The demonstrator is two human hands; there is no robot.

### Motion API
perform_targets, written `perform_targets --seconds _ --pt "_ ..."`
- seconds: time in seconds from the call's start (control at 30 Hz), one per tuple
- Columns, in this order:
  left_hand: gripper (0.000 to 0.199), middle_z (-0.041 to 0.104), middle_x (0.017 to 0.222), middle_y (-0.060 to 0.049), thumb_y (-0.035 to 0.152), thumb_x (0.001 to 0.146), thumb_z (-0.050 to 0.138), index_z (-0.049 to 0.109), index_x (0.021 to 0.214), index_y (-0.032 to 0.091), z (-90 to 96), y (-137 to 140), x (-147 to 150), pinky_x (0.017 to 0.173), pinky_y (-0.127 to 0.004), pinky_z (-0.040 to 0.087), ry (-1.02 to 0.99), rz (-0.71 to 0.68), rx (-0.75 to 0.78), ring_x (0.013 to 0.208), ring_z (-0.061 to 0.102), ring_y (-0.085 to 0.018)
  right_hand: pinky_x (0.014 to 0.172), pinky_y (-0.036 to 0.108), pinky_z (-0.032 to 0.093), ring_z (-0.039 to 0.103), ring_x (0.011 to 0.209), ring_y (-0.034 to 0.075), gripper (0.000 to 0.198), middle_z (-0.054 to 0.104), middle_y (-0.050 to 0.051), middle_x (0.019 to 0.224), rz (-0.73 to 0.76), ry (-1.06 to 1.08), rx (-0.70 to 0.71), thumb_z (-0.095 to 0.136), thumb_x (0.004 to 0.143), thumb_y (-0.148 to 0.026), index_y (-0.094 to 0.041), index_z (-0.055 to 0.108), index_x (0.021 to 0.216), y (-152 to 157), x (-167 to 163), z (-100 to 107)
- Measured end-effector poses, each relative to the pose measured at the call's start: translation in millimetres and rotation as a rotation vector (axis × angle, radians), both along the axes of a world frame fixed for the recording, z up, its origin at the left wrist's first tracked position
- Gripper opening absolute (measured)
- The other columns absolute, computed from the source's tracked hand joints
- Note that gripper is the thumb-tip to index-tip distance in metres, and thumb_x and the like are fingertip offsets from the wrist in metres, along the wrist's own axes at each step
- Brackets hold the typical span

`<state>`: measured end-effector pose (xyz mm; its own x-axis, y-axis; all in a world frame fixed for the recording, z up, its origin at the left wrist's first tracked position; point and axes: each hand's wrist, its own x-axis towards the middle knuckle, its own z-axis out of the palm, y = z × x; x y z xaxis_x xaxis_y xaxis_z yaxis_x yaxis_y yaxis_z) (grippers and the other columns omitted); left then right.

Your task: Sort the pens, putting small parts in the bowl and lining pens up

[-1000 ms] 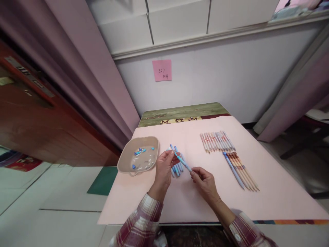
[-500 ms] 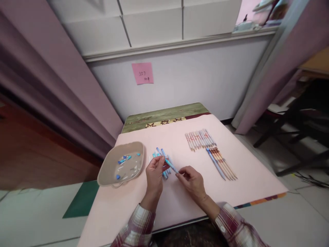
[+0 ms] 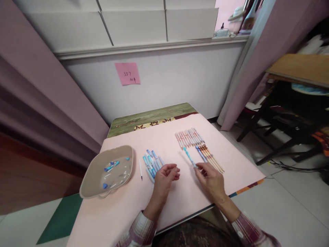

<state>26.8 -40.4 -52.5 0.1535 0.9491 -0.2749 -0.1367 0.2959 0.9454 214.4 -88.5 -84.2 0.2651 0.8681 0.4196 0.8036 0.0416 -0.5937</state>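
Observation:
My right hand point(image 3: 210, 180) pinches a light blue pen point(image 3: 189, 157) by its near end. The pen slants just left of a row with a blue pen point(image 3: 201, 153) and several tan-and-brown pens point(image 3: 211, 159). Near the table's middle my left hand point(image 3: 164, 181) is loosely curled, with nothing visible in its fingers. Beside it lies a loose pile of blue pens point(image 3: 151, 163), partly hidden behind the hand. A thin white pen refill point(image 3: 140, 169) lies left of the pile.
A beige basin point(image 3: 88, 175) on the left holds small blue pieces and clear bits. Several pale, red-patterned pens point(image 3: 189, 138) lie in a row farther back on the pink-covered table point(image 3: 123, 209). A pink note point(image 3: 128, 73) is on the wall behind.
My right hand has carried the light blue pen rightward, beside the pen rows. My left hand has let go of it and stays near the pile. The view has turned right.

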Motion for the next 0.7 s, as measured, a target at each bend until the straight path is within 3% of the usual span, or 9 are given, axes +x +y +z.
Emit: perform_targets --seconds 0.17,0.33,0.7 --pt "0.037 0.072 0.077 -0.01 0.038 0.067 0.075 0.064 0.089 0.011 -14.0 -15.2 -13.1 0.058 -0.026 0.051 0.054 -0.062 -0.076 0.06 0.063 -0.014 0.057 0.023 0.036 0.062 0.072 0.014 0.019 0.069 0.001 0.088 -0.209 -0.148 -0.241 0.055 0.086 -0.033 -0.023 0.07 0.093 7.7 31.5 -2.7" --pt "0.038 0.071 0.076 -0.009 0.04 0.066 0.076 0.063 0.088 0.012 -18.0 -24.6 -25.1 0.054 -0.025 0.049 0.045 -0.06 -0.124 0.057 0.061 -0.013 0.054 0.025 0.029 0.06 0.073 0.015 0.019 0.069 0.002 0.093 -0.271 -0.248 -0.443 0.054 0.087 -0.034 -0.024 0.069 0.092 14.0 31.0 2.0" --pt "0.037 0.07 0.071 -0.008 0.039 0.063 0.078 0.063 0.084 0.012 -31.6 -23.4 -27.2 0.052 -0.025 0.048 -0.002 -0.04 -0.14 0.056 0.06 -0.013 0.053 0.026 0.024 0.061 0.075 0.015 0.021 0.068 0.003 0.095 -0.276 -0.349 -0.47 0.052 0.09 -0.036 -0.024 0.068 0.094 17.6 25.1 4.1"
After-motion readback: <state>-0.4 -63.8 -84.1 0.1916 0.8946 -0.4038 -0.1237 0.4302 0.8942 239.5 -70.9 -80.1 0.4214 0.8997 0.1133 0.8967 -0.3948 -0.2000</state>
